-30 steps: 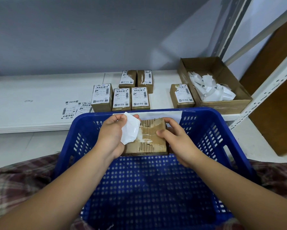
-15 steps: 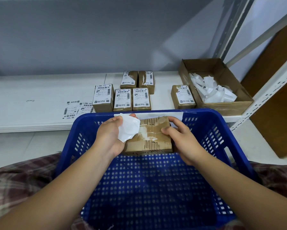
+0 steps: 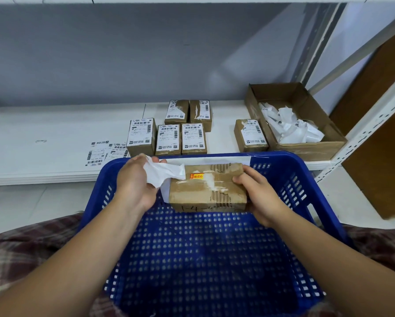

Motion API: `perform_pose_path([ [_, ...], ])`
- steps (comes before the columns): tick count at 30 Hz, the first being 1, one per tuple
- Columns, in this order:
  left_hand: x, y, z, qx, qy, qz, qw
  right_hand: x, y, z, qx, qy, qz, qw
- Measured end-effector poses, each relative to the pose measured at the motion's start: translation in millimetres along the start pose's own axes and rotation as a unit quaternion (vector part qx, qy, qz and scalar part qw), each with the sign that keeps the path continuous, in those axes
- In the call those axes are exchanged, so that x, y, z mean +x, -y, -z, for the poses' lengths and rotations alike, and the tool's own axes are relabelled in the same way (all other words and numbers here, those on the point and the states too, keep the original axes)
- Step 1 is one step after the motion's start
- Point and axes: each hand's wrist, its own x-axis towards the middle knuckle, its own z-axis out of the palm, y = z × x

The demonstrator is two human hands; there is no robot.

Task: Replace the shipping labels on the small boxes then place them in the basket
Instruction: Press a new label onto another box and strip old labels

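Note:
Over the blue basket (image 3: 295,170) my right hand (image 3: 258,195) grips the right end of a small brown box (image 3: 205,191). Its top is torn and scuffed, with a small red and yellow sticker showing. My left hand (image 3: 134,181) pinches the crumpled white old label (image 3: 164,172), peeled away to the box's left edge. Several labelled small boxes (image 3: 169,139) stand on the white shelf (image 3: 43,143) behind the basket. One more labelled box (image 3: 251,136) stands to their right. Fresh label sheets (image 3: 105,152) lie flat on the shelf at the left.
An open cardboard tray (image 3: 324,143) at the back right holds crumpled white label scraps. A white shelf upright (image 3: 375,120) and a brown board (image 3: 379,143) stand at the right. The basket rests on a plaid-covered lap (image 3: 31,243).
My left hand has pulled the white label farther left, off the box top, baring the sticker. The box has shifted slightly right in my right hand.

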Motion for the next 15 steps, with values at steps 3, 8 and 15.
perform_pose_path([
  [3, -0.6, 0.9, -1.8, -0.028, 0.015, 0.005, 0.999, 1.2, -2.2, 0.9, 0.003, -0.008, -0.013, 1.000],
  [8, -2.7, -4.1, -0.9, -0.121, 0.030, 0.036, 0.992, 1.5, -4.0, 3.3, 0.016, -0.008, -0.042, 0.999],
  [15, -2.6, -7.1, -1.0, -0.114, -0.011, -0.031, 0.993, 5.6, -6.4, 3.2, 0.034, -0.040, -0.082, 0.995],
])
